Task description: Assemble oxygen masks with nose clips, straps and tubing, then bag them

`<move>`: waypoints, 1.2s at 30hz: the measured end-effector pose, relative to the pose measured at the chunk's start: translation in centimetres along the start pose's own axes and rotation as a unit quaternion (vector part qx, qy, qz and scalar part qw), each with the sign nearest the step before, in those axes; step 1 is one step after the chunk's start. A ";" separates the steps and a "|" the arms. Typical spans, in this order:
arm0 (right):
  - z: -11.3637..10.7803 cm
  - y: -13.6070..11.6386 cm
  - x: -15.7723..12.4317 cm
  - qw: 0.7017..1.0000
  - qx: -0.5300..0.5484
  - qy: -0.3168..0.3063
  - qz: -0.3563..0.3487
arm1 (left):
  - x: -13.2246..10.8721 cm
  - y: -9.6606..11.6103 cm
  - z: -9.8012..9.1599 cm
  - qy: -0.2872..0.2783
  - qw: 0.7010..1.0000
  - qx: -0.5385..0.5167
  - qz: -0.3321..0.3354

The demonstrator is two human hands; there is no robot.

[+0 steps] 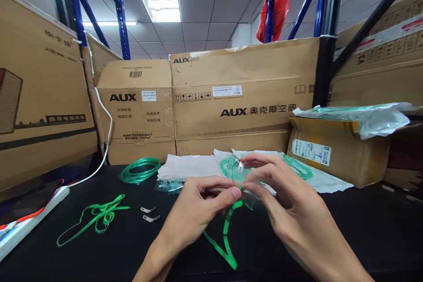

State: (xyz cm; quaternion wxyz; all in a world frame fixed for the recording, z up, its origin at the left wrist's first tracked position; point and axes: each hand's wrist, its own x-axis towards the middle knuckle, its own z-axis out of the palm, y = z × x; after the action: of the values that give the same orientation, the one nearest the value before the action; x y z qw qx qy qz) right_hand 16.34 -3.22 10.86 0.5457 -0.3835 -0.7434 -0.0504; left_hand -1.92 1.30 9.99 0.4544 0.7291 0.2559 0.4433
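Between both hands is a clear plastic oxygen mask (pixel 235 171) with a small metal nose clip (pixel 241 167) on its upper part. My left hand (pixel 206 202) pinches the mask's lower side, thumb pressed against the fingers. A green elastic strap (pixel 226 224) hangs in a loop from that spot. Curled around the mask's right side, my right hand (pixel 280 194) grips its edge with thumb and fingertips. To the left on the black tabletop lie a tangled bundle of green straps (pixel 105 217) and two loose bent metal clips (pixel 151 218).
A coil of green tubing (pixel 140 171) lies behind my left hand. White packets (pixel 190 166) with green tubing spread behind the mask. An open carton (pixel 337 152) topped by plastic bags stands at right. Large AUX cartons (pixel 201 92) wall the back; a white power strip (pixel 49 200) lies left.
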 end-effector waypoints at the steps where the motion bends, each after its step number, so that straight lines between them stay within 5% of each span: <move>1: 0.1 0.0 0.0 1.000 0.011 0.005 0.007 | 0.0 0.1 0.0 0.001 1.000 -0.005 -0.002; 17: -1.8 -0.1 0.7 0.969 0.071 0.206 0.114 | 0.2 -0.1 0.4 0.021 0.999 0.016 -0.028; 23: -1.8 0.4 0.6 0.978 0.169 0.020 0.119 | 0.4 -0.2 -0.2 0.023 0.999 0.041 -0.023; 27: -1.4 1.1 0.7 0.976 0.150 -0.001 0.160 | 0.4 -0.1 -0.2 0.023 0.998 0.050 -0.014; 31: -0.4 1.4 0.8 0.969 0.094 -0.097 0.206 | 0.2 0.0 -0.2 -0.004 0.997 0.076 0.009; 36: 0.0 1.5 0.7 0.968 0.043 -0.141 0.202 | -0.4 0.4 -2.9 0.002 0.971 0.239 0.017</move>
State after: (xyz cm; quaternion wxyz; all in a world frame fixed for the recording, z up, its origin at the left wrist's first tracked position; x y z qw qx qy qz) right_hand 17.24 -1.81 10.95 0.4501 -0.5053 -0.7212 0.1478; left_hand -4.64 2.05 10.69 0.2592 0.8200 0.3424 0.3783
